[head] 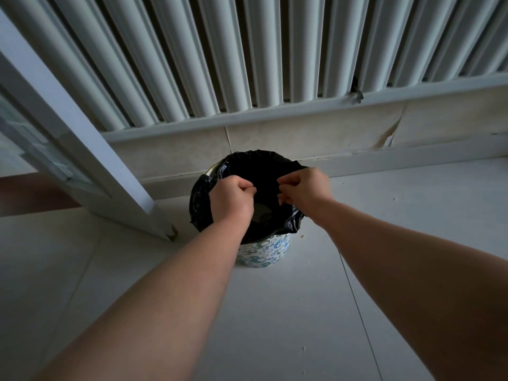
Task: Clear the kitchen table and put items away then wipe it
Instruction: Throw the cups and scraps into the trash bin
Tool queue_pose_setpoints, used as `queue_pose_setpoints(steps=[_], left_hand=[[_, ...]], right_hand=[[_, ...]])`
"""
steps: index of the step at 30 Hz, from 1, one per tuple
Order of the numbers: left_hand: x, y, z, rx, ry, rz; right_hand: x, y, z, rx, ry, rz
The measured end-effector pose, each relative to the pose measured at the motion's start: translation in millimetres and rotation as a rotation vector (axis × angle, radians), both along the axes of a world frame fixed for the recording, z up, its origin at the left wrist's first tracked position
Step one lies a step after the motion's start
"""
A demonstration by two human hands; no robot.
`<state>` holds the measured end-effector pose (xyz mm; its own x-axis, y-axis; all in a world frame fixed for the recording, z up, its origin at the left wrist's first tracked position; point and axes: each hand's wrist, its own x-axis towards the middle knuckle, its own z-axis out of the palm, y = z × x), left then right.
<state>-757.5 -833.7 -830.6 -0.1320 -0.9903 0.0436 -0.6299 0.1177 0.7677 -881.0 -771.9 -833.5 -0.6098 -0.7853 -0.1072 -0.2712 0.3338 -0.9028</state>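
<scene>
Black plastic lay under both hands, because they were stretched forward over the open mouth of a bin. Both bare forearms came up from the lower edge of the view and drew closer toward the middle. The left hand [232, 200] was closed into a fist, with the thumb laid over the forefinger. The right hand [303, 189] had its fingers curled down and the tips pressed to the thumb. Whether either hand pinched the plastic or some small thing could not be told.

Behind them a white radiator [247, 50] with long rounded ribs filled the upper part of the view. Below it the floor [275, 312] was of large pale tiles, smooth and with thin dark joints. A white door frame [82, 138] leaned across the left side, and its foot stood on the floor just beside the bin. A pale strip of wall [275, 136] ran under the radiator, and its covering was torn [389, 134] at the right.

The bin [264, 253] was round, white, with blue and green circles printed on it, and it stood on the floor close to that wall. The bag [258, 166] was glossy and wrinkled, folded out over the rim. The hands hid part of its opening. Some small pale crumbs [303, 348] lay on the tiles near the bin.
</scene>
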Motion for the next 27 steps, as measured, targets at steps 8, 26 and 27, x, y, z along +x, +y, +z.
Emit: queue_pose_setpoints(steps=[8, 26, 27], left_hand=[[3, -6, 5, -0.04, -0.092, 0.009], [106, 70, 163, 0.347, -0.33, -0.021], [112, 72, 178, 0.364, -0.334, -0.022]], right_hand=[[8, -6, 3, 0.004, 0.059, -0.012], [98, 73, 156, 0.649, 0.007, 0.361], [99, 75, 174, 0.678, 0.016, 0.407]])
